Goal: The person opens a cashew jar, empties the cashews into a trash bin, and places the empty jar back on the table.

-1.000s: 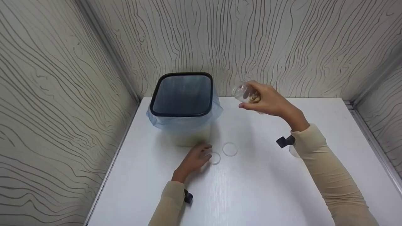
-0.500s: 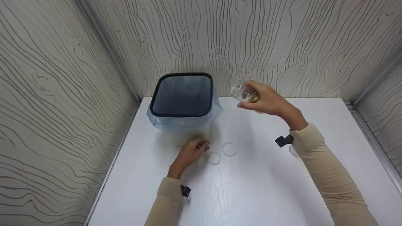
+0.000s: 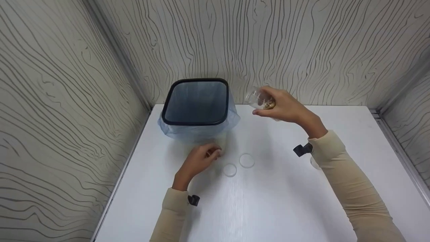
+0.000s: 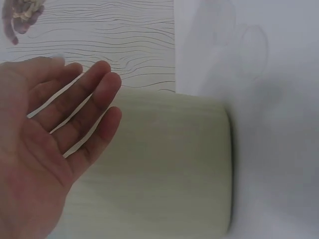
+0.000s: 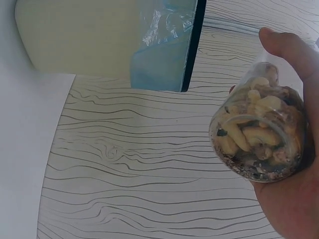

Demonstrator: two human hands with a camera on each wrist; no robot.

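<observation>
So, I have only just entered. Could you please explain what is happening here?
A person's right hand holds a clear jar, tilted, beside the bin rather than over it. Brownish chunks are inside the jar; exactly what they are is hard to tell. The left hand is near the bin's front and holds nothing. Two clear round pieces lie on the white table.

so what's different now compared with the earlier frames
The left grip has moved away from the smaller clear round piece, left and slightly forward, toward the bin. The right grip has edged slightly left, bringing the clear jar a little nearer the bin.

Unchanged: the right grip still holds the jar; the bin and the smaller and larger round pieces stayed put.
</observation>
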